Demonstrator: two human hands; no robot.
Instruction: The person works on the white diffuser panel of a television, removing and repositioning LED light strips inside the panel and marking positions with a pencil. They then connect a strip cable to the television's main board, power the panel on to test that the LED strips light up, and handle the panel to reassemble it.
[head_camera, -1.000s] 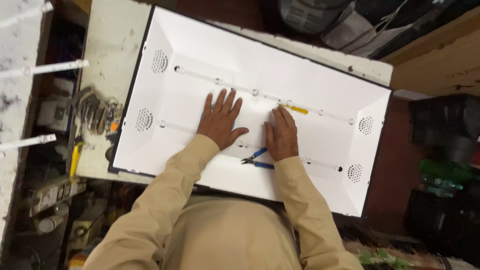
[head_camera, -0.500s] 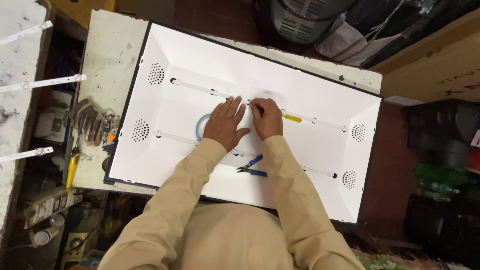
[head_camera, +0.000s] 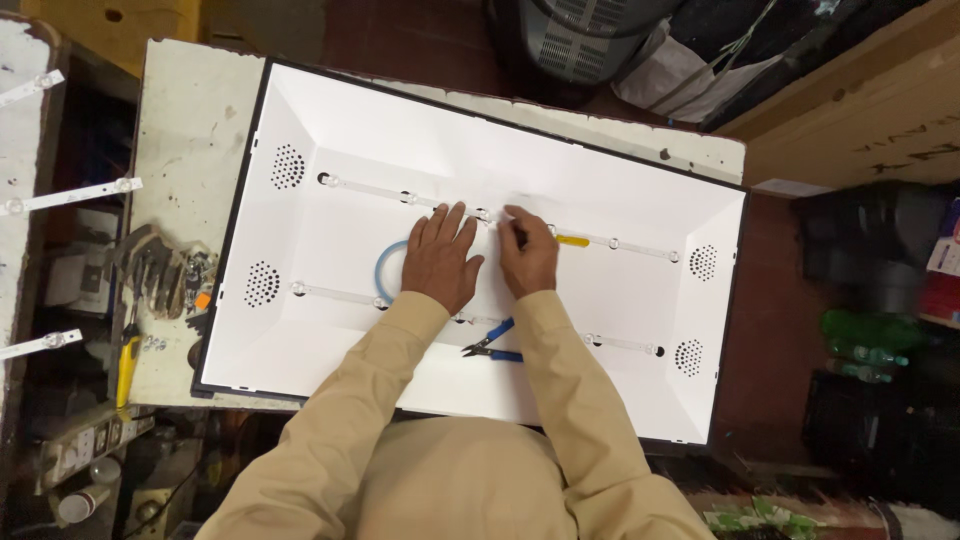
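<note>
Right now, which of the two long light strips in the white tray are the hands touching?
The upper strip. Both the left hand and right hand rest on it; the lower strip lies untouched, nearer the blue-handled cutters.

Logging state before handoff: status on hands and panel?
Left hand flat on white backlight panel; right hand pinching at upper light strip. Blue-handled cutters and blue tape ring lying beside hands.

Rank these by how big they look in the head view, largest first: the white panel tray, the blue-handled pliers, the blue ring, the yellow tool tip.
1. White panel tray, by far the largest.
2. Blue ring, partly hidden under the left hand, and blue-handled pliers: too alike to rank.
3. Yellow tool tip, beside the right hand, the smallest.
</note>
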